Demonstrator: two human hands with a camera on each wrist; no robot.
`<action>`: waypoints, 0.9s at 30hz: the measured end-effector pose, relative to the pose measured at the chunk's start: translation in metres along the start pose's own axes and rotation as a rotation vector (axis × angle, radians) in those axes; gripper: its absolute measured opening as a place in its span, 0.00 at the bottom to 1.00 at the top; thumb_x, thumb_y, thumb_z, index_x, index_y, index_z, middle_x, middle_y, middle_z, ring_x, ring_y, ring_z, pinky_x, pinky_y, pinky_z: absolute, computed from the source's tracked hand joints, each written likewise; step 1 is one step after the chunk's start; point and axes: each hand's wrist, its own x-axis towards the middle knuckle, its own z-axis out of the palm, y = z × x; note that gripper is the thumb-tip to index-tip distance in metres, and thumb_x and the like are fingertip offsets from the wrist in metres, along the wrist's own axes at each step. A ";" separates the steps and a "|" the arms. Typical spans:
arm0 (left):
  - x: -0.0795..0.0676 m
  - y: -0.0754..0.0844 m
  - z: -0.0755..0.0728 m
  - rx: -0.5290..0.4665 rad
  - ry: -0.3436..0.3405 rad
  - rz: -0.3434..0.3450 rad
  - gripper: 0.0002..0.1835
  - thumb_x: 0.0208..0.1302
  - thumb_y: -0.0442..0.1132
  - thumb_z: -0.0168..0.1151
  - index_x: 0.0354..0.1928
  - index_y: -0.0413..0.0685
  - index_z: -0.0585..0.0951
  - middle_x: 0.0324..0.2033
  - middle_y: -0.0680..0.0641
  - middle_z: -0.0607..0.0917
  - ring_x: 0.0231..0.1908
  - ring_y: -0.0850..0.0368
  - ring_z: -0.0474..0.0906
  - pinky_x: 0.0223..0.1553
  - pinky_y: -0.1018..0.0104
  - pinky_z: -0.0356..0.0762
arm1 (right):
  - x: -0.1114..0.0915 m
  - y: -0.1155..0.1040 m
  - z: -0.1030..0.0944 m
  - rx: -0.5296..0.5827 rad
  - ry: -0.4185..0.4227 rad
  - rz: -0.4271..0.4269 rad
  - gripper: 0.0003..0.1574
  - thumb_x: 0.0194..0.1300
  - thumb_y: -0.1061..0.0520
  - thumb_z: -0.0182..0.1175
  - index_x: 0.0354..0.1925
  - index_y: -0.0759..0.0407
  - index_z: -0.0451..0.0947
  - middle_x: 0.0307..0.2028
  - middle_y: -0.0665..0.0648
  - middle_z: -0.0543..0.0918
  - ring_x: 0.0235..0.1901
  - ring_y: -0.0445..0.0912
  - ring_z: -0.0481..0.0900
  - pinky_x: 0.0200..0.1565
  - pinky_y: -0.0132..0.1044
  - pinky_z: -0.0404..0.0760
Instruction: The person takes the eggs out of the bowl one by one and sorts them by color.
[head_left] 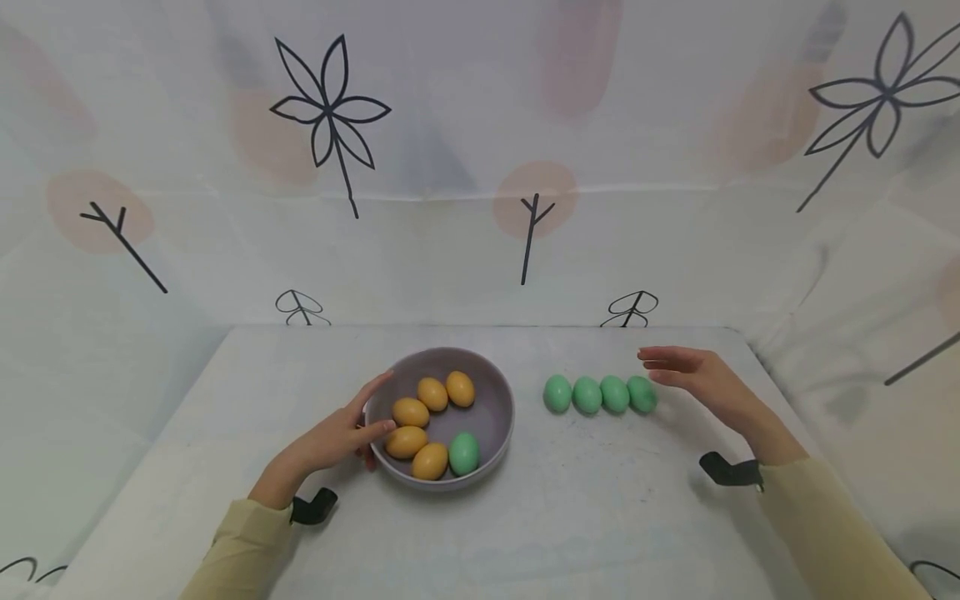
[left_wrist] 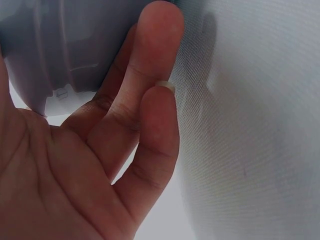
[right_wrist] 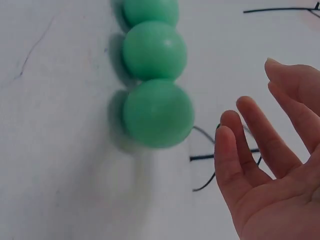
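Note:
A grey-purple bowl (head_left: 491, 425) stands on the table, holding several orange-yellow eggs (head_left: 410, 412) and one green egg (head_left: 464, 453). My left hand (head_left: 330, 437) grips the bowl's left side, thumb over the rim and other fingers along the outside. In the left wrist view, the fingers (left_wrist: 159, 45) curl beside the bowl's outer wall (left_wrist: 90, 40). Several more green eggs (head_left: 587, 395) lie in a row right of the bowl. At the right end of that row, my right hand (head_left: 693, 379) hovers with loosely extended fingers, holding nothing; the right wrist view shows it apart from the end egg (right_wrist: 159, 114).
A white cloth-like covering lies over the table (head_left: 600, 517). Behind it hangs a pale backdrop (head_left: 435, 258) printed with dark plant outlines and soft coloured patches. Dark wrist straps (head_left: 727, 469) sit at both sleeves.

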 end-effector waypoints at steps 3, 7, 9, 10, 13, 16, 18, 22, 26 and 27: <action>-0.001 0.001 0.000 -0.004 0.003 0.010 0.42 0.74 0.53 0.56 0.79 0.67 0.42 0.24 0.45 0.84 0.28 0.48 0.80 0.38 0.54 0.73 | 0.003 -0.012 0.005 -0.013 -0.013 -0.031 0.29 0.71 0.49 0.62 0.66 0.58 0.73 0.62 0.62 0.77 0.58 0.39 0.77 0.53 0.25 0.69; -0.001 0.002 0.000 -0.010 0.008 0.018 0.42 0.74 0.51 0.56 0.79 0.66 0.42 0.24 0.44 0.84 0.28 0.47 0.80 0.37 0.53 0.73 | 0.009 -0.029 0.014 -0.008 -0.046 -0.059 0.27 0.71 0.51 0.62 0.64 0.56 0.76 0.59 0.57 0.80 0.59 0.46 0.77 0.53 0.27 0.70; 0.000 0.001 0.000 -0.009 0.006 0.017 0.42 0.74 0.52 0.56 0.79 0.67 0.42 0.24 0.44 0.84 0.28 0.47 0.80 0.37 0.53 0.73 | 0.012 -0.036 0.019 0.007 -0.069 -0.079 0.26 0.71 0.52 0.62 0.64 0.57 0.76 0.58 0.56 0.81 0.59 0.49 0.77 0.53 0.28 0.72; 0.000 0.000 0.000 -0.007 0.005 0.015 0.42 0.74 0.52 0.56 0.79 0.67 0.42 0.24 0.44 0.84 0.28 0.48 0.80 0.37 0.54 0.73 | 0.014 -0.039 0.022 0.011 -0.078 -0.084 0.25 0.71 0.53 0.63 0.63 0.57 0.76 0.58 0.56 0.81 0.59 0.50 0.77 0.53 0.29 0.72; 0.000 -0.002 0.001 0.000 0.002 0.005 0.42 0.74 0.54 0.56 0.79 0.69 0.42 0.24 0.45 0.84 0.28 0.49 0.81 0.37 0.55 0.73 | 0.019 -0.049 0.029 0.020 -0.114 -0.102 0.25 0.70 0.53 0.64 0.63 0.57 0.77 0.57 0.55 0.81 0.59 0.51 0.77 0.54 0.30 0.73; 0.001 -0.003 0.001 0.003 0.000 -0.001 0.42 0.73 0.55 0.56 0.79 0.70 0.42 0.24 0.45 0.84 0.28 0.49 0.81 0.37 0.56 0.73 | 0.025 -0.058 0.038 0.016 -0.156 -0.118 0.24 0.69 0.53 0.65 0.62 0.56 0.78 0.57 0.55 0.81 0.59 0.52 0.77 0.54 0.32 0.73; 0.000 -0.003 0.001 0.001 0.000 -0.001 0.42 0.73 0.55 0.56 0.79 0.71 0.42 0.24 0.45 0.84 0.28 0.48 0.81 0.37 0.56 0.73 | 0.030 -0.065 0.045 0.006 -0.190 -0.136 0.24 0.69 0.54 0.65 0.61 0.56 0.79 0.57 0.55 0.81 0.58 0.53 0.77 0.55 0.34 0.73; 0.000 -0.002 0.001 -0.012 -0.005 0.008 0.42 0.74 0.54 0.55 0.79 0.70 0.42 0.25 0.44 0.84 0.28 0.48 0.81 0.37 0.55 0.73 | 0.039 -0.079 0.058 -0.030 -0.255 -0.169 0.22 0.69 0.53 0.65 0.59 0.54 0.80 0.56 0.54 0.82 0.56 0.54 0.79 0.57 0.39 0.73; 0.000 -0.001 0.001 -0.016 -0.006 0.016 0.42 0.75 0.53 0.55 0.79 0.68 0.42 0.26 0.44 0.83 0.28 0.47 0.81 0.37 0.54 0.74 | 0.048 -0.094 0.070 -0.059 -0.307 -0.199 0.21 0.68 0.54 0.65 0.58 0.52 0.81 0.54 0.52 0.83 0.56 0.53 0.79 0.54 0.43 0.75; 0.000 -0.001 0.001 -0.021 -0.003 0.017 0.41 0.75 0.52 0.55 0.79 0.67 0.42 0.26 0.44 0.83 0.28 0.47 0.81 0.37 0.53 0.74 | 0.050 -0.098 0.074 -0.056 -0.321 -0.203 0.20 0.68 0.55 0.66 0.58 0.52 0.81 0.54 0.52 0.83 0.56 0.53 0.79 0.55 0.42 0.75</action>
